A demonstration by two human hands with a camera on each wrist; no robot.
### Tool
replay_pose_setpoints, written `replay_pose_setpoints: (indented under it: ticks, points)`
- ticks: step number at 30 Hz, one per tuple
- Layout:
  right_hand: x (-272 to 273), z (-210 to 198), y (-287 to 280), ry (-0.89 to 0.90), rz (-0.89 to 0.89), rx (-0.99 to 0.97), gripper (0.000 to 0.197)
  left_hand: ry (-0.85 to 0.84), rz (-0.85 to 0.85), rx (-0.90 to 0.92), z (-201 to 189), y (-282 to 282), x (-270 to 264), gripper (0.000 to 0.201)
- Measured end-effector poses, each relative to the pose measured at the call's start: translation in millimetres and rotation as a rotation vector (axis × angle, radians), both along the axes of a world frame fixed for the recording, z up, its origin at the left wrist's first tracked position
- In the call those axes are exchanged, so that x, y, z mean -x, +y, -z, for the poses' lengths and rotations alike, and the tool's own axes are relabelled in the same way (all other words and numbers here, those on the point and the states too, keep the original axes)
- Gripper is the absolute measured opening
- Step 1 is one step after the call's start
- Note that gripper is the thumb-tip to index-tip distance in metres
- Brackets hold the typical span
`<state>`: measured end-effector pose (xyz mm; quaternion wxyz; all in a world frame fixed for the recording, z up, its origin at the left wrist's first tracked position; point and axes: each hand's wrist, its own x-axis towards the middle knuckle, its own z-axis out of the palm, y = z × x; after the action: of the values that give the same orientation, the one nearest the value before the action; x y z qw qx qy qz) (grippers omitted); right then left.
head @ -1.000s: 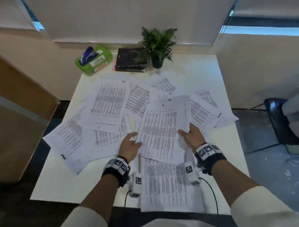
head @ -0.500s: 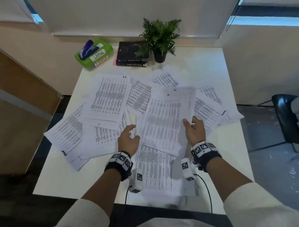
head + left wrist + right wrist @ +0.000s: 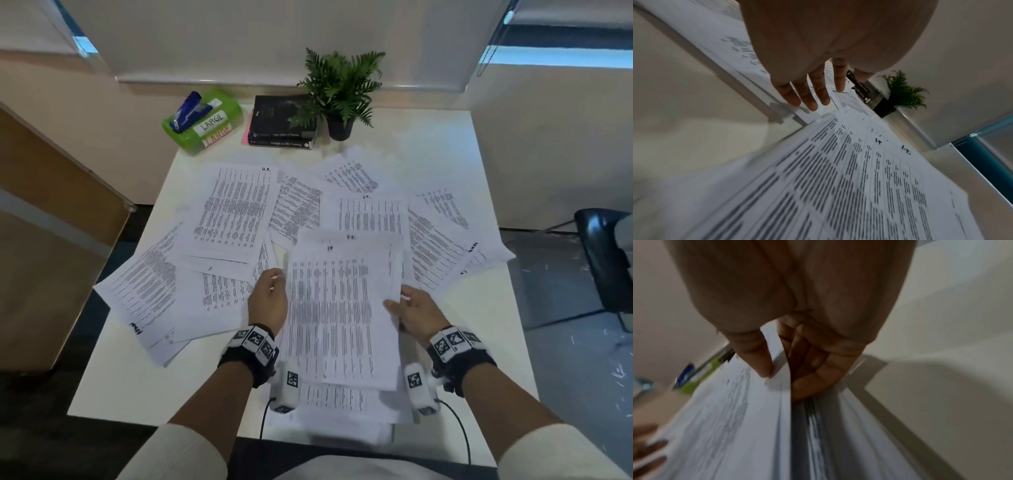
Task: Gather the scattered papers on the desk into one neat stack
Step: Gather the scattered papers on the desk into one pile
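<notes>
Several printed sheets lie scattered over the white desk (image 3: 113, 380). A small bundle of papers (image 3: 342, 308) sits front and centre, over more sheets near the desk's front edge. My right hand (image 3: 407, 306) pinches the bundle's right edge between thumb and curled fingers (image 3: 818, 369). My left hand (image 3: 270, 294) is at the bundle's left edge with straight, spread fingers (image 3: 807, 95), gripping nothing. Loose sheets (image 3: 233, 212) fan out to the left, and more loose sheets (image 3: 442, 233) lie to the right.
At the desk's back stand a green box (image 3: 202, 121) labelled LARGE with a blue item on top, a stack of dark books (image 3: 281, 120) and a potted fern (image 3: 340, 92). A wooden partition is on the left, a dark chair (image 3: 603, 253) on the right.
The bundle has come toward me and turned straighter, now lying squarely over the sheets at the front edge. Both hands moved back with it, and the left hand's fingers have opened out.
</notes>
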<state>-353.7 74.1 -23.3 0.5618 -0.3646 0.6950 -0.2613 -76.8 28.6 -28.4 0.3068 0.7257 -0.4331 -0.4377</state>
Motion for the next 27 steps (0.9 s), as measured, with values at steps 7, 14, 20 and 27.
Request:
replay_pose_setpoints:
  ticks: [7, 14, 20, 27]
  points:
    - [-24.7, 17.6, 7.4, 0.659, -0.061, -0.007, 0.037, -0.067, 0.054, -0.109, 10.2, 1.1, -35.0, 0.023]
    - [-74.1, 4.1, -42.5, 0.719, 0.015, 0.305, 0.028, -0.191, 0.094, -0.090, 6.4, -42.0, -103.7, 0.020]
    - [-175.9, -12.6, -106.6, 0.591, -0.270, 0.494, 0.016, -0.336, 0.067, -0.055, 1.6, -94.4, -172.2, 0.024]
    - [-256.2, -4.8, -179.7, 0.435, -0.220, 0.071, 0.064, -0.504, 0.132, -0.298, 18.2, -153.6, -224.9, 0.063]
